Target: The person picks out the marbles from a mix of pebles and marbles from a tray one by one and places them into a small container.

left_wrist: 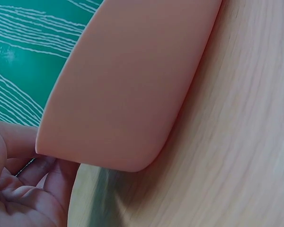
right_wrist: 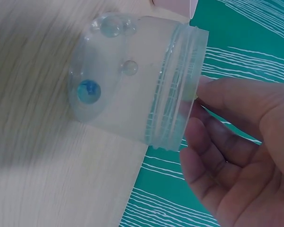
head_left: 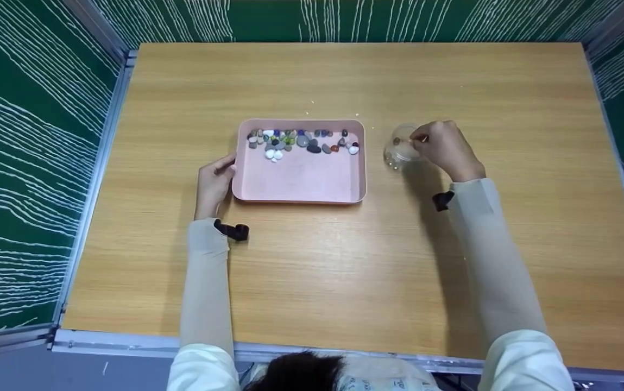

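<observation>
A pink tray [head_left: 312, 182] lies mid-table, with rows of coloured stones and glass beads [head_left: 290, 140] along its far side. My left hand [head_left: 214, 184] grips the tray's left wall; in the left wrist view, the wall hides some of its fingers [left_wrist: 26, 142]. To the right of the tray stands a clear plastic jar [right_wrist: 132, 78], open at the top. Several clear marbles and one blue marble [right_wrist: 89, 91] lie at its bottom. At the jar's mouth my right hand [head_left: 447, 149] pinches a small yellowish piece, mostly hidden between thumb and fingers.
Tiny white bits [head_left: 313, 102] lie on the wooden table [head_left: 333, 266] behind the tray. Green panels with white lines [head_left: 24, 163] enclose the table's back and sides. A dark wrist camera [head_left: 234, 232] hangs beside the left cuff, close to the tray's near-left corner.
</observation>
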A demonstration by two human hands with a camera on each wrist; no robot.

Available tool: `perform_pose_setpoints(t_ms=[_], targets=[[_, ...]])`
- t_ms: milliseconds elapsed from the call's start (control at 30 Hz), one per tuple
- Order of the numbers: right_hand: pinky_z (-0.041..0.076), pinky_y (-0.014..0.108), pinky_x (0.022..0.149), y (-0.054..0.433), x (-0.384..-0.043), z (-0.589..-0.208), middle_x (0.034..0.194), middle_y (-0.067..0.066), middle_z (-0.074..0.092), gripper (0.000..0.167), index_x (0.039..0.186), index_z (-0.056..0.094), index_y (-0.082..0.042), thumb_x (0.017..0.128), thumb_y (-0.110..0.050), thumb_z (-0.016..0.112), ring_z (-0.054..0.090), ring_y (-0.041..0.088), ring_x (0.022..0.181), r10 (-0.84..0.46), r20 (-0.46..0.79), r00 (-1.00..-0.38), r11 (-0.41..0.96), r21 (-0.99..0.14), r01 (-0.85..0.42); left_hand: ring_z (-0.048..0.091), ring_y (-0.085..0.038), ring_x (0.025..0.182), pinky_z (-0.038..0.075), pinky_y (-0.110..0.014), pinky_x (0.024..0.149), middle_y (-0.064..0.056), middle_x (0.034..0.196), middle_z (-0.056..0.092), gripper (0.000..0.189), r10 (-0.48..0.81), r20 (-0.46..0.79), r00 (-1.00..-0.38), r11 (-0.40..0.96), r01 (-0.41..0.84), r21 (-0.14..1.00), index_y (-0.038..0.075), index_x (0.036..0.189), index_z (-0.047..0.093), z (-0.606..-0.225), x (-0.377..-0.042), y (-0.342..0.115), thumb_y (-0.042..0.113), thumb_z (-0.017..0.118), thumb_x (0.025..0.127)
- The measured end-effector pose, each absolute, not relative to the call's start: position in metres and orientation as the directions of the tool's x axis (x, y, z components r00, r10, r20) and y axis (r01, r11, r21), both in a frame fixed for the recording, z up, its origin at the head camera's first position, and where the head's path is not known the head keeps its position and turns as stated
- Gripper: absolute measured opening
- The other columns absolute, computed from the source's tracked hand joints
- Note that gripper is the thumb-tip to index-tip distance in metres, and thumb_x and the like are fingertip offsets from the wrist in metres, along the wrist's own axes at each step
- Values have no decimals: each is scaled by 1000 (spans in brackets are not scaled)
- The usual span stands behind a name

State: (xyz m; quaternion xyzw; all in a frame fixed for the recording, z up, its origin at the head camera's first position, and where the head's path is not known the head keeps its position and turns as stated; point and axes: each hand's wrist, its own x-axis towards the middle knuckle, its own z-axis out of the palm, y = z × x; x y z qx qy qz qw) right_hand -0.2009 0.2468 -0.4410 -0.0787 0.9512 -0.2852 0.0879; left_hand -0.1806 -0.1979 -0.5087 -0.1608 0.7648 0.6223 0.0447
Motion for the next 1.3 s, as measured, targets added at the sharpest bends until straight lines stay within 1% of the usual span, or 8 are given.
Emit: perform_pose_setpoints(t_ms=[167, 267, 500, 567, 833, 1067, 1133, 1300], targets=[[52, 33, 69, 248, -200, -442, 98, 23, 71, 20, 102, 72, 5, 90, -2, 57, 66, 30, 84, -201, -114, -973, 825, -555, -105, 48, -22, 132, 42, -26, 109, -16, 137, 55, 35, -194, -267, -944, 177, -302, 937, -2, 126, 60, -511, -181, -198, -1, 56, 91], [52, 35, 70, 248, -199, -441, 99, 24, 71, 19, 101, 72, 5, 90, -2, 58, 66, 31, 84, -198, -117, -973, 826, -555, -102, 48, -22, 132, 42, -26, 108, -15, 137, 56, 35, -197, -265, -944, 173, -299, 938, -1, 126, 60, -512, -181, -198, -1, 56, 91], [46, 21, 62, 249, -199, -442, 96, 22, 72, 16, 98, 73, 4, 90, -4, 61, 65, 27, 79, -207, -133, -969, 834, -542, -103, 48, -23, 132, 41, -27, 110, -16, 136, 56, 35, -199, -258, -946, 175, -293, 940, -2, 126, 60, -513, -181, -198, -2, 56, 91], [45, 19, 61, 250, -199, -442, 95, 22, 72, 17, 98, 73, 4, 90, -4, 61, 64, 27, 79, -204, -131, -970, 831, -546, -101, 49, -23, 131, 41, -27, 110, -16, 136, 56, 35, -201, -259, -945, 177, -295, 939, -2, 126, 60, -512, -180, -198, -2, 56, 91], [45, 18, 62, 251, -199, -440, 96, 22, 71, 18, 99, 73, 4, 91, -3, 58, 65, 28, 81, -193, -123, -973, 831, -549, -96, 53, -24, 127, 45, -29, 106, -20, 132, 58, 35, -200, -222, -954, 142, -252, 957, -5, 124, 60, -513, -179, -198, -5, 56, 90], [51, 32, 68, 250, -199, -441, 98, 23, 71, 19, 101, 72, 4, 91, -3, 58, 66, 30, 84, -193, -111, -975, 828, -551, -101, 53, -24, 127, 44, -29, 107, -20, 131, 59, 34, -207, -211, -955, 148, -243, 959, -5, 123, 61, -514, -179, -197, -4, 56, 90], [50, 29, 68, 250, -199, -442, 98, 22, 71, 19, 101, 72, 4, 91, -4, 58, 66, 30, 84, -191, -110, -975, 828, -552, -99, 53, -24, 127, 44, -29, 107, -20, 131, 59, 34, -206, -216, -954, 147, -248, 957, -5, 123, 61, -515, -179, -197, -4, 56, 90], [44, 18, 63, 251, -199, -443, 98, 21, 71, 20, 103, 72, 2, 92, -6, 58, 65, 28, 84, -185, -114, -976, 824, -560, -91, 52, -23, 127, 44, -28, 107, -18, 131, 59, 34, -196, -239, -951, 151, -270, 951, -3, 124, 61, -508, -178, -196, -3, 56, 91]])
